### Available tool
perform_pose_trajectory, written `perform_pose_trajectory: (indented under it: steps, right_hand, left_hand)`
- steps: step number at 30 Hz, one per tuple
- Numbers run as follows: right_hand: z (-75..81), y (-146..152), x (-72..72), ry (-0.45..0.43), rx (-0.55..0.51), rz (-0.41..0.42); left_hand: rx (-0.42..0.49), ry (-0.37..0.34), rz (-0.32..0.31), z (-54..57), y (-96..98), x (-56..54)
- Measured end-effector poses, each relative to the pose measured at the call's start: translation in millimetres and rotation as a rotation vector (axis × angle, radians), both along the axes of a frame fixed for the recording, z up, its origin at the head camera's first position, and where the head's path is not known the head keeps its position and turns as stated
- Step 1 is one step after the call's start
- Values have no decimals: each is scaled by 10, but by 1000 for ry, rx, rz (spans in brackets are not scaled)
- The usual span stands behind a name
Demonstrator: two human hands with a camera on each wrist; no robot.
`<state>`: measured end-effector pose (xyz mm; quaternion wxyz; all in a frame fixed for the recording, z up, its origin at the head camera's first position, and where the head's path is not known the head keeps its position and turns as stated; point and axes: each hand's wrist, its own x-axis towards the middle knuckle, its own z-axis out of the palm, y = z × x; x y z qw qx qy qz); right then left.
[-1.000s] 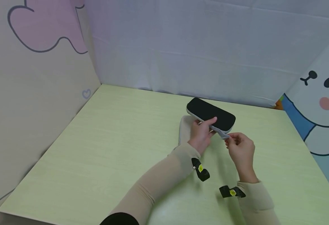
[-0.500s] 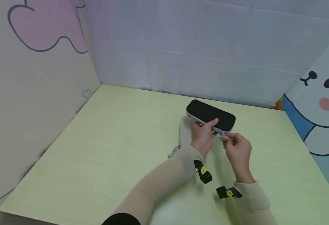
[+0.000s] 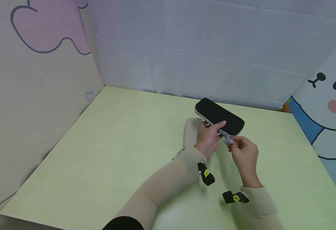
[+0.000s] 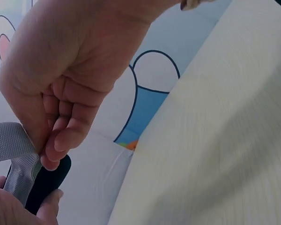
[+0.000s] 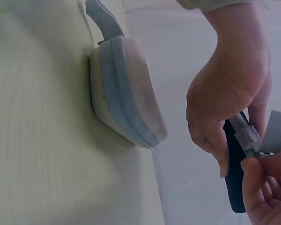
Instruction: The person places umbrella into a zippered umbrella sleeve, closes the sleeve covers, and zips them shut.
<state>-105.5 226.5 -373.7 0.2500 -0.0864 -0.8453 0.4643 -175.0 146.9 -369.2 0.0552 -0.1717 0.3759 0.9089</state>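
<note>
An oblong black case (image 3: 219, 115) with a pale grey edge is raised above the table at the right of the head view. My left hand (image 3: 209, 136) grips its near side, thumb on the black face and fingers underneath. My right hand (image 3: 245, 155) pinches a grey fabric strap (image 4: 24, 171) at the case's near end, close below my left hand. What lies between the thumb and finger is largely hidden. Behind my left wrist, a beige zip case (image 5: 140, 89) with a grey zip band and end loop rests on the table, partly covered by that hand in the head view.
The pale yellow-green table (image 3: 122, 127) extends to the left and front of my arms. A whitish cloth wall (image 3: 185, 48) rises at the back edge. Printed side panels (image 3: 329, 140) border the table left and right.
The black case has shifted slightly up and to the right and tilts a little more steeply. Both hands keep their holds; the right hand has come slightly inward since a second ago.
</note>
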Motion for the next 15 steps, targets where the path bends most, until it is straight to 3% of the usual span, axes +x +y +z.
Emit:
perform_pose_trajectory:
  steps: [4,6,8,13,15]
  right_hand:
    - [40,107,5,-5,-19,83]
    - [-20,225,-39,18,-28,99]
    - [-202,430,-144,53,-54,84]
    - [-837,1020,-489,103,-56,-10]
    - [-950,1111,-534,90,-10,-50]
  left_hand:
    - [-44,48,-121,11,-76,-37]
    - [-91,65,-170,8,-107,-60]
    - [-164,73,-211,-2,-122,-80]
    - [-414,21,-314,-58,-101,-87]
    - [-524,-5,-353,-92,-84,-69]
